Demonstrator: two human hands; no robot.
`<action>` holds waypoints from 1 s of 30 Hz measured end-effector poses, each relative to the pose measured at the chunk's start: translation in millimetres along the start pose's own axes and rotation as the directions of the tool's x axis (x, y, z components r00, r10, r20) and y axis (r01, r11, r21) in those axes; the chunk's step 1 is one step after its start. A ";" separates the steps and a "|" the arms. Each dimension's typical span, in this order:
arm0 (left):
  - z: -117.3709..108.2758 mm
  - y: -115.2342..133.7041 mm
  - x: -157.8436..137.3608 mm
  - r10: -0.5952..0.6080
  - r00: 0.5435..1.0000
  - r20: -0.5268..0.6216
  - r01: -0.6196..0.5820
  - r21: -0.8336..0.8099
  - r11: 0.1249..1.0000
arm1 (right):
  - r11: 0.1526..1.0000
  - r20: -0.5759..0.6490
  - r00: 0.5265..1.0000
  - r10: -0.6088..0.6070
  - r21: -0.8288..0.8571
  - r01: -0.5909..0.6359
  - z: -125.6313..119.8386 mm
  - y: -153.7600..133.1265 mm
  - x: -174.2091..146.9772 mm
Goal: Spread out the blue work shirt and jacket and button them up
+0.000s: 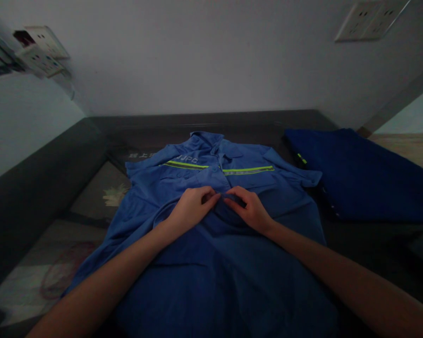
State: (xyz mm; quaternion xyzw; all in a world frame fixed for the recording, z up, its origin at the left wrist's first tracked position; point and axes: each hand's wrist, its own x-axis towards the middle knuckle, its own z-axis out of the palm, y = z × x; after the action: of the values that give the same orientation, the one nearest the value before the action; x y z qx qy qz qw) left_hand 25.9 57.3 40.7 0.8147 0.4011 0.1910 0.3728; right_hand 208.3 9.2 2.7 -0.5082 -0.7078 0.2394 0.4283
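A blue work shirt (264,206) lies spread out front side up, its collar toward the wall. Yellow-green reflective strips cross its chest, and pale lettering shows above the left one. At the middle of the front placket, my left hand (193,204) pinches the cloth between thumb and fingers. Close beside it, fingertips almost touching, my right hand (248,206) pinches the same placket edge. A button at that spot, if there is one, is hidden by my fingers. Higher up on the placket a button (215,168) is visible.
Folded dark blue cloth (359,178) lies to the right of the shirt. A dark tabletop (134,136) runs up to the pale wall (204,61). Wall sockets (370,21) sit at upper right, with a plug adapter (38,58) at upper left.
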 end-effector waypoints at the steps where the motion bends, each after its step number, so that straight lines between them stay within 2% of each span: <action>1: -1.2 1.1 0.0 0.017 0.999 -0.032 -0.016 0.024 1.000 | 1.000 0.002 1.000 0.001 -0.005 -0.001 0.0 -0.5 -0.3; 3: -1.9 3.2 0.0 0.034 0.998 -0.052 -0.033 0.008 0.999 | 1.000 0.005 1.000 0.005 -0.007 -0.005 0.1 -0.8 -0.4; 6: -0.2 5.2 -0.5 0.026 0.999 -0.019 -0.027 -0.047 0.999 | 1.000 -0.003 1.000 0.016 0.011 -0.016 0.3 0.3 0.1; 13: 1.8 2.0 -2.3 0.054 0.998 -0.028 -0.051 0.103 0.993 | 0.999 -0.005 1.000 0.024 0.042 -0.024 0.0 1.6 1.3; 20: 1.2 3.4 -2.4 0.055 0.998 -0.007 -0.055 0.032 0.998 | 0.999 0.052 0.999 0.014 0.043 -0.016 -0.3 2.2 1.0; 25: 2.7 3.0 -2.9 0.062 0.997 0.043 -0.064 0.061 0.996 | 0.999 0.092 0.996 0.021 0.035 -0.024 -1.2 2.0 1.0; 30: 5.2 -0.4 -2.9 0.053 0.997 0.055 -0.060 0.134 0.989 | 1.000 0.054 0.998 0.016 0.007 -0.016 -1.0 1.1 1.3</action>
State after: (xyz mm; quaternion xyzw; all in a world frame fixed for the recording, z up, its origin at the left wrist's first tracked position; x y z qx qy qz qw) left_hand 27.1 52.7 37.0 0.8538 0.3803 0.1525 0.3212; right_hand 209.6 10.7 2.9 -0.5058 -0.7141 0.2589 0.4089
